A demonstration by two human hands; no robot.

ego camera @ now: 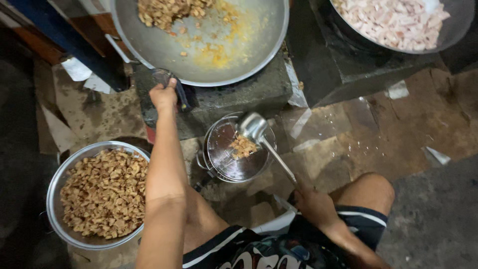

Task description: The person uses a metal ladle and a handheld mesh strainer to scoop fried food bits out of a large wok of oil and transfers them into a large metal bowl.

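Head view, left hand [163, 95]: upper left of centre, closed in a grip on the dark handle [182, 94] at the near rim of the wok, thumb on top.
Head view, wok [199, 37]: top of frame, wide grey metal, tilted on a dark stove block [239, 97]; browned fried pieces [167, 11] heaped at its upper left, yellow oily residue across the bare middle.
Head view, right hand [312, 203]: lower right of centre, above the knee, fingers wrapped round the end of the ladle's long handle.
Head view, ladle [253, 126]: metal bowl at centre frame, over the mesh strainer.
Head view, strainer [238, 148]: round wire mesh, just below the stove block, a few fried pieces inside.
Head view, metal basin [57, 187]: lower left, filled with fried pieces.
Head view, second wok [455, 30]: upper right corner, holding pale raw pieces.
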